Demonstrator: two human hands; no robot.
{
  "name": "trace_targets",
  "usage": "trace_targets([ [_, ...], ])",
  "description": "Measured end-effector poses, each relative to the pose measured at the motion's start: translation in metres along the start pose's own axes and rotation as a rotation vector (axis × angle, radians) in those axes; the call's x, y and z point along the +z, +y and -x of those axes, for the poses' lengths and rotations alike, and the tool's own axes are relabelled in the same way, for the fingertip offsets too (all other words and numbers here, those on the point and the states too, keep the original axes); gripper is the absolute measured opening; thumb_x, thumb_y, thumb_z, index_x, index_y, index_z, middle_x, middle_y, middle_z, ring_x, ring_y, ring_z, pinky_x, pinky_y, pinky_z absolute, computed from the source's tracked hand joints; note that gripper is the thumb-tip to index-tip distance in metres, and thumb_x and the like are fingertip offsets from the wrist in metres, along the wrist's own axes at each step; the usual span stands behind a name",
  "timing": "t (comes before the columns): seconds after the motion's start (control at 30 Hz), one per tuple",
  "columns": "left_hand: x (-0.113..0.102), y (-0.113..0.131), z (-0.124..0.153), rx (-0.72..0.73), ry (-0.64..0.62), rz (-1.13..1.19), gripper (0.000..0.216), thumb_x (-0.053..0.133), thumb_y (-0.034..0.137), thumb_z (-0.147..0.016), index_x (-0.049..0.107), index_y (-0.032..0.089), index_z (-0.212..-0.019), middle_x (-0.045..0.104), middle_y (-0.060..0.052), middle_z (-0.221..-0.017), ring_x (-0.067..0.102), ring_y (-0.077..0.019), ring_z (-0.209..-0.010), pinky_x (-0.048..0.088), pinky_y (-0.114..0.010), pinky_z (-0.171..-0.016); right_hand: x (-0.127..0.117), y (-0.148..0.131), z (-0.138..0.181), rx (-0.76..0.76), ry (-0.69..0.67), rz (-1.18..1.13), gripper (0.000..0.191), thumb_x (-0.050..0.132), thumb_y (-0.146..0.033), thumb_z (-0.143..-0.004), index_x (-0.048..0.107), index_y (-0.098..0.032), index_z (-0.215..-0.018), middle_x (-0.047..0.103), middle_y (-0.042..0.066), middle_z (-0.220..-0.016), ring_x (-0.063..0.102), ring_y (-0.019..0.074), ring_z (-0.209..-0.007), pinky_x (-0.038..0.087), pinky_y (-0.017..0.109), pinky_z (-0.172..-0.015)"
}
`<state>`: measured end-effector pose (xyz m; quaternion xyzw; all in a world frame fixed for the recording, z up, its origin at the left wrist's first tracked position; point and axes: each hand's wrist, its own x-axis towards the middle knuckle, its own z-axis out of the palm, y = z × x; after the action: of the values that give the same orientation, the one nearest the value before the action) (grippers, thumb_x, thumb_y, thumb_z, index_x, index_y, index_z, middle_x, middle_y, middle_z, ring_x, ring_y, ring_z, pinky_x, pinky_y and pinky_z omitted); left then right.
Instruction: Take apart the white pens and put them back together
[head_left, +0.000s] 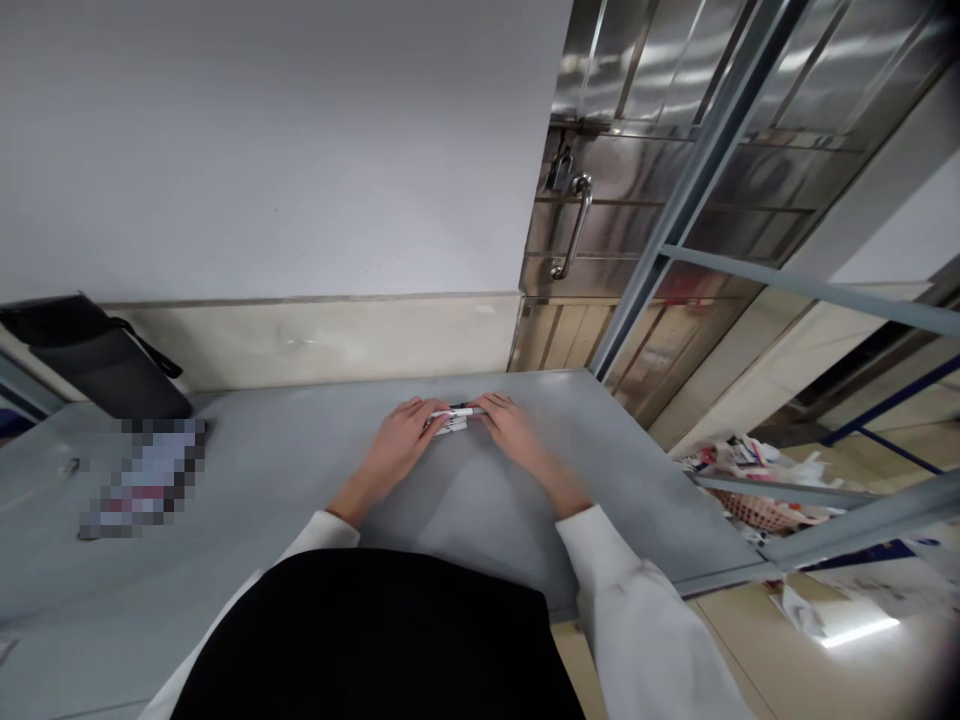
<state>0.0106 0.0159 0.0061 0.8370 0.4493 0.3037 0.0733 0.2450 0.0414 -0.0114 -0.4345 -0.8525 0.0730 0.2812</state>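
A small bunch of slim white marker pens (pixel 453 424) with dark markings lies between my two hands, just above or on the grey tabletop (pixel 465 510). My left hand (pixel 405 437) is closed around their left ends, fingers curled. From the other side, my right hand (pixel 511 430) grips the right end of the upper pen, where a dark part shows near the fingertips. The fingers hide both ends of the bunch, so the exact number of pens cannot be told.
On the left a black bottle-shaped case (pixel 112 355) with a strap leans by the wall. A pixelated flat item (pixel 154 480) lies before it. A metal frame post (pixel 660 255) rises at the right corner; beyond it sits a filled pink basket (pixel 761 510). Behind is a steel door (pixel 615 190).
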Motion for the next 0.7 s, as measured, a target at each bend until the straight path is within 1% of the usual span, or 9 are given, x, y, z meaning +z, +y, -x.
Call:
trace_targets([
  [0.07, -0.002, 0.002, 0.0, 0.013, 0.004, -0.004, 0.027, 0.044, 0.04, -0.108, 0.065, 0.024, -0.115, 0.071, -0.006, -0.104, 0.064, -0.025, -0.103, 0.046, -0.038, -0.099, 0.003, 0.001, 0.0, -0.001, -0.013, 0.029, 0.022, 0.05, -0.011, -0.102, 0.066, -0.022, -0.112, 0.071, 0.009, -0.109, 0.062, 0.0255, -0.108, 0.046, 0.039, -0.095],
  [0.13, -0.004, 0.003, 0.0, 0.017, 0.004, 0.022, 0.027, 0.044, 0.04, -0.108, 0.065, 0.023, -0.114, 0.071, -0.006, -0.107, 0.064, -0.0245, -0.102, 0.046, -0.038, -0.1, 0.004, 0.001, -0.001, 0.016, -0.017, 0.056, 0.023, 0.049, -0.009, -0.101, 0.065, -0.021, -0.111, 0.071, 0.009, -0.107, 0.063, 0.0254, -0.105, 0.046, 0.038, -0.092],
  [0.2, -0.006, 0.004, 0.0, -0.002, 0.002, 0.073, 0.027, 0.045, 0.04, -0.108, 0.064, 0.023, -0.117, 0.071, -0.006, -0.109, 0.065, -0.0232, -0.098, 0.048, -0.036, -0.096, 0.005, 0.002, 0.0, 0.043, -0.015, 0.06, 0.023, 0.048, -0.008, -0.101, 0.065, -0.022, -0.109, 0.071, 0.009, -0.106, 0.064, 0.025, -0.102, 0.047, 0.036, -0.087],
  [0.27, -0.005, 0.005, 0.001, -0.053, -0.009, 0.134, 0.027, 0.046, 0.04, -0.107, 0.064, 0.024, -0.119, 0.072, -0.005, -0.11, 0.065, -0.0213, -0.09, 0.05, -0.034, -0.089, 0.005, 0.004, 0.0, 0.061, -0.017, 0.032, 0.023, 0.048, -0.009, -0.102, 0.065, -0.023, -0.108, 0.071, 0.008, -0.104, 0.065, 0.0237, -0.098, 0.047, 0.034, -0.084],
  [0.37, -0.002, 0.004, 0.002, -0.122, -0.045, 0.212, 0.027, 0.047, 0.04, -0.106, 0.064, 0.025, -0.12, 0.073, -0.004, -0.109, 0.066, -0.019, -0.079, 0.051, -0.032, -0.081, 0.004, 0.006, 0.002, 0.063, -0.027, -0.02, 0.019, 0.051, -0.012, -0.102, 0.066, -0.023, -0.107, 0.071, 0.007, -0.104, 0.066, 0.0222, -0.096, 0.047, 0.032, -0.084],
  [0.5, 0.004, 0.0, 0.003, -0.132, -0.065, 0.283, 0.026, 0.049, 0.04, -0.105, 0.064, 0.026, -0.12, 0.074, -0.005, -0.112, 0.069, -0.0194, -0.084, 0.054, -0.031, -0.082, 0.003, 0.008, 0.003, 0.067, -0.032, -0.055, 0.017, 0.051, -0.015, -0.103, 0.067, -0.023, -0.106, 0.071, 0.006, -0.105, 0.066, 0.0217, -0.095, 0.048, 0.032, -0.085],
  [0.7, 0.006, -0.005, 0.002, -0.116, -0.048, 0.258, 0.026, 0.05, 0.041, -0.105, 0.064, 0.025, -0.119, 0.074, -0.005, -0.112, 0.069, -0.02, -0.086, 0.054, -0.033, -0.087, 0.005, 0.009, 0.003, 0.065, -0.024, -0.086, 0.018, 0.052, -0.015, -0.102, 0.068, -0.023, -0.107, 0.072, 0.006, -0.105, 0.067, 0.0216, -0.095, 0.048, 0.032, -0.086],
])
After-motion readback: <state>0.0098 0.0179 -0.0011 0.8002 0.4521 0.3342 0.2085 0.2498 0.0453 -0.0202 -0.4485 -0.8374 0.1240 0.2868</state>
